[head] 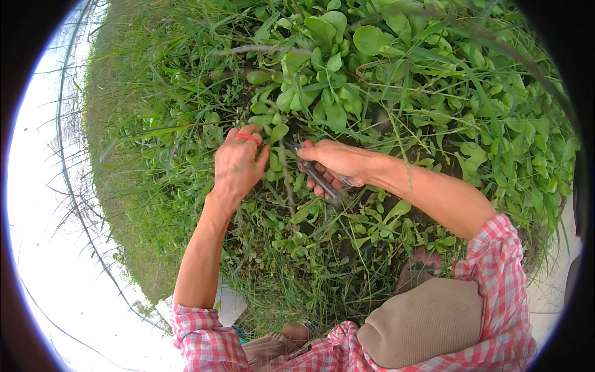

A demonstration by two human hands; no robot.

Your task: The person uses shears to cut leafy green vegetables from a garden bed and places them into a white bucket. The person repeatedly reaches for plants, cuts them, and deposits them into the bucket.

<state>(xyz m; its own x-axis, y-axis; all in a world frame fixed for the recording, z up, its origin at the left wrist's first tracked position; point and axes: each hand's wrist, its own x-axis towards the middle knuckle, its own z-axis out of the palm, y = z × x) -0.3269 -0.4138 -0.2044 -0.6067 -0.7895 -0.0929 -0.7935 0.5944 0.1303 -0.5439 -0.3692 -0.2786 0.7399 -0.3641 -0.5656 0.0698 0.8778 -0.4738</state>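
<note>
My left hand (238,162) reaches down into the green foliage, palm downward, with a red band (248,137) around a finger. Its fingertips are partly hidden by leaves, so I cannot tell whether they pinch a stem. Just to its right, my right hand (327,162) grips dark-handled pruning shears (320,178). Their blade end points up and left towards the left hand and is partly lost among leaves. Between the two hands stands a small plant with rounded leaves (279,133).
Larger broad-leaved plants (325,100) grow beyond the hands, mixed with long grass blades (162,60). My bent knee (423,321) is at lower right, with a shoe (425,262) beside it. A white object (230,304) lies by my left elbow. Thin blurred stems cross close to the camera.
</note>
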